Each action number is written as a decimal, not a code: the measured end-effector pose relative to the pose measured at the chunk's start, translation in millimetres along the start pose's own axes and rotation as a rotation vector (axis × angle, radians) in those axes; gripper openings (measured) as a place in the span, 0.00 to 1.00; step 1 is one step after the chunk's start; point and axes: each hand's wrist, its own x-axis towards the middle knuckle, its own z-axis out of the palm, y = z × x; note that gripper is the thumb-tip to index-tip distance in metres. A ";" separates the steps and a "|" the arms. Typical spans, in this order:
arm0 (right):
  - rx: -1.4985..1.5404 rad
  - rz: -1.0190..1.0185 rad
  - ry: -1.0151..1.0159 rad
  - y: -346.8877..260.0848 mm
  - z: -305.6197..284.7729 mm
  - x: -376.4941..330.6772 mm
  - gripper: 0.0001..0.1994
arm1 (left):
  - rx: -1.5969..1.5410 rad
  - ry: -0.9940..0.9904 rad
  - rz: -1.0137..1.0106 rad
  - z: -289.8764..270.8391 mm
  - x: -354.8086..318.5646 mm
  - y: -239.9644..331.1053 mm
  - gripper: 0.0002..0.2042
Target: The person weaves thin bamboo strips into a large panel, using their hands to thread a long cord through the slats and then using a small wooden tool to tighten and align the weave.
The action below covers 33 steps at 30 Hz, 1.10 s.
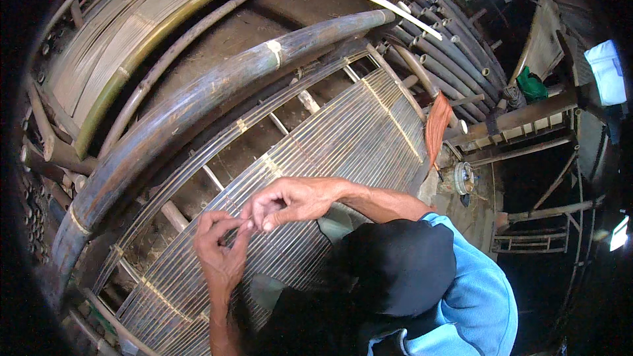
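My left hand [219, 248] and my right hand [290, 202] meet fingertip to fingertip above a slatted panel [359, 128] of thin, pale bamboo strips. Both are closed in a pinch, thumb against fingers. Whatever sits between the fingertips is too small to make out. The strips run side by side, crossed at intervals by rows of pale binding [395, 123]. My right forearm, in a light blue sleeve [478, 290], reaches in from the right, and my left forearm rises from the lower edge. A dark cap-like shape [402, 267] hides the near part of the panel.
A thick bamboo pole [198, 102] lies along the panel's far side, with wooden crosspieces [175, 215] below. An orange-red bundle of strands [436, 128] hangs at the panel's right end. Stacked bamboo poles [455, 46] lie back right; another strip-covered frame [99, 59] stands far left.
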 end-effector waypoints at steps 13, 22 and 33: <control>-0.325 0.164 0.470 28.5 -84.6 -64.3 0.04 | 0.027 -0.149 -0.253 -92.6 8.0 -29.3 0.06; -0.373 0.342 0.452 73.5 -114.0 -85.2 0.07 | -0.866 0.048 -0.246 -123.1 -15.3 -56.1 0.11; -0.453 0.492 0.656 134.9 -175.7 -167.8 0.07 | -1.313 0.493 -0.087 -181.8 -50.7 -92.7 0.12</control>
